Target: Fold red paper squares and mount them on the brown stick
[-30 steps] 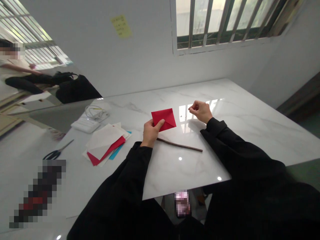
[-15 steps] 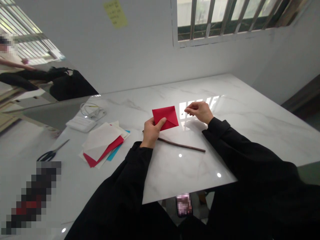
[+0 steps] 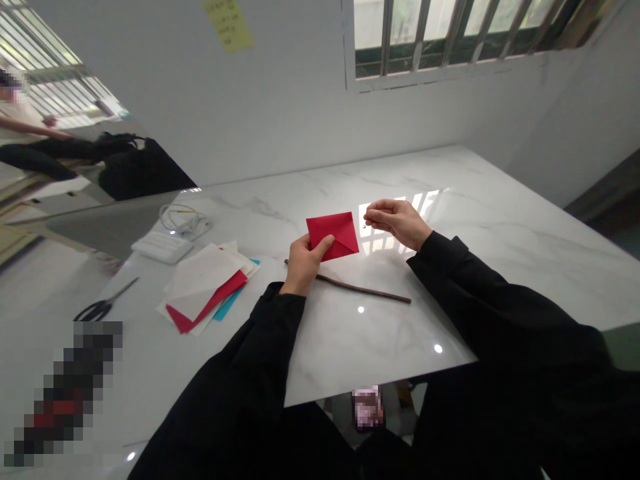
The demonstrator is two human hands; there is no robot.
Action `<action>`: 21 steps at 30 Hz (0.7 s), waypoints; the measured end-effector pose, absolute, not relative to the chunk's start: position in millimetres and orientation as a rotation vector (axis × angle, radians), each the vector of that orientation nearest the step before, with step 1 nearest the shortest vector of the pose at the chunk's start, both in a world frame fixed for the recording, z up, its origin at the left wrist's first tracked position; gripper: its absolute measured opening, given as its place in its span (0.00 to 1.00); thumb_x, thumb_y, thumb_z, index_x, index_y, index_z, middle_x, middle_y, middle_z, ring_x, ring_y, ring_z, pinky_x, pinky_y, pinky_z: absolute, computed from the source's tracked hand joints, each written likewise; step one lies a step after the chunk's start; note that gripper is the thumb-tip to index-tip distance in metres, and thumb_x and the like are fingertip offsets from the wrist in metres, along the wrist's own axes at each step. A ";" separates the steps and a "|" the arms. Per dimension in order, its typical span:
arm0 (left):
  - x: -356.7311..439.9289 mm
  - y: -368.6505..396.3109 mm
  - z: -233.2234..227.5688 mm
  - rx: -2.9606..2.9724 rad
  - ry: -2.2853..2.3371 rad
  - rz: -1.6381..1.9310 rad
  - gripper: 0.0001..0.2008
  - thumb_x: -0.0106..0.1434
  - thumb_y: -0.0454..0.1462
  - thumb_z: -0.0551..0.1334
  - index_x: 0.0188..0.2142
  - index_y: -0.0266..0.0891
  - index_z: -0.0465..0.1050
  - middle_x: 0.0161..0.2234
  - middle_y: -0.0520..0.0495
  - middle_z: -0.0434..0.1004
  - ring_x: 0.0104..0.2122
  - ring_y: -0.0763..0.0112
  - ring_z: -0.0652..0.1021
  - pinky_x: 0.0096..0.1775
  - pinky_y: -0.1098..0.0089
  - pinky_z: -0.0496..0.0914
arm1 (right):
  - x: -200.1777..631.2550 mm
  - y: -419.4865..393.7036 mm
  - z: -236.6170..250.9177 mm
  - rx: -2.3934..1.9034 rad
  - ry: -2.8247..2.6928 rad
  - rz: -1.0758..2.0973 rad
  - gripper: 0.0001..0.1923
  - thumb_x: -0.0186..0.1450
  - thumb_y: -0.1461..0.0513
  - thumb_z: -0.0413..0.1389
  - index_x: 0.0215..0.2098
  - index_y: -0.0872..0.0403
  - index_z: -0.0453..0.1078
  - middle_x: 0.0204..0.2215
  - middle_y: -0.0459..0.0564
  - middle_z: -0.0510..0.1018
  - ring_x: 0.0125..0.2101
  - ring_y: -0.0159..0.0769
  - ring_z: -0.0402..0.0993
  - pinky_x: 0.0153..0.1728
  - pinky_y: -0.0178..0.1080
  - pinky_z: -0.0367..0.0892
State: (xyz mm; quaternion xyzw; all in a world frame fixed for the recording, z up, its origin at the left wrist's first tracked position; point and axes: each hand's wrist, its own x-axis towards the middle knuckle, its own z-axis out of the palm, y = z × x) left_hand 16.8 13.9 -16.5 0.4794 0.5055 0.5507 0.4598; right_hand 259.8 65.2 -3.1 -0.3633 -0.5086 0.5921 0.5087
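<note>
The left hand (image 3: 301,268) holds a red envelope (image 3: 334,231) up above the bench (image 3: 505,260). Its grip is clamped on the envelope's lower left part, thumb over the near face, which shows a pointed flap. The right hand (image 3: 404,223) is just beside, to the right of the envelope and apart from it, thumb and fingertips together; I cannot tell whether anything is pinched between them. A tiny dot (image 3: 364,227) shows just below those fingertips.

A thin brown stick (image 3: 367,291) lies on the bench, passing behind the left hand, one end showing on each side. Farther left is a loose pile of papers (image 3: 199,283), white on top, with red and blue edges sticking out. Scissors (image 3: 95,311) lie left of the pile. Behind it are a white box (image 3: 161,247) and a cable (image 3: 170,212). A yellow note (image 3: 229,27) is on the wall.
</note>
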 end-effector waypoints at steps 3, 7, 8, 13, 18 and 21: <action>17.1 13.9 -17.2 1.153 1.234 1.354 0.26 0.51 0.50 0.78 0.42 0.34 0.83 0.38 0.41 0.87 0.37 0.59 0.83 0.42 0.63 0.76 | 257.1 59.8 0.3 -0.838 -1.281 1.488 0.19 0.55 0.52 0.76 0.37 0.54 0.81 0.42 0.51 0.84 0.41 0.33 0.78 0.49 0.40 0.74; 18.9 12.2 -15.5 1.129 1.223 1.351 0.26 0.50 0.50 0.79 0.42 0.33 0.83 0.37 0.41 0.86 0.36 0.59 0.83 0.42 0.63 0.75 | 250.4 50.2 3.9 -0.744 -1.451 1.547 0.16 0.57 0.53 0.74 0.35 0.54 0.80 0.45 0.51 0.83 0.42 0.36 0.78 0.49 0.42 0.72; 19.3 11.6 -14.8 1.129 1.215 1.346 0.26 0.50 0.50 0.79 0.42 0.33 0.83 0.37 0.41 0.86 0.36 0.59 0.83 0.42 0.63 0.75 | 248.2 47.6 4.8 -0.721 -1.502 1.554 0.15 0.57 0.53 0.74 0.34 0.54 0.80 0.42 0.50 0.83 0.41 0.36 0.78 0.48 0.42 0.72; 20.7 9.2 -11.1 1.174 1.174 1.315 0.26 0.51 0.50 0.78 0.42 0.33 0.84 0.37 0.41 0.86 0.36 0.60 0.83 0.42 0.64 0.75 | 236.5 38.1 6.6 -0.718 -1.659 1.542 0.14 0.60 0.55 0.72 0.35 0.56 0.80 0.32 0.48 0.81 0.34 0.34 0.76 0.41 0.40 0.72; 21.2 8.4 -10.1 1.201 1.160 1.281 0.26 0.51 0.51 0.78 0.41 0.33 0.84 0.35 0.42 0.86 0.34 0.61 0.82 0.40 0.65 0.75 | 228.8 38.3 -1.3 -0.757 -1.648 1.520 0.16 0.59 0.53 0.72 0.35 0.57 0.80 0.30 0.48 0.81 0.32 0.33 0.77 0.38 0.39 0.75; 21.3 8.8 -11.0 1.218 1.157 1.286 0.26 0.52 0.52 0.78 0.41 0.33 0.84 0.35 0.42 0.85 0.34 0.62 0.81 0.40 0.66 0.74 | 225.7 38.6 -5.9 -0.766 -1.601 1.517 0.18 0.58 0.51 0.73 0.35 0.57 0.80 0.31 0.49 0.81 0.32 0.34 0.78 0.38 0.40 0.79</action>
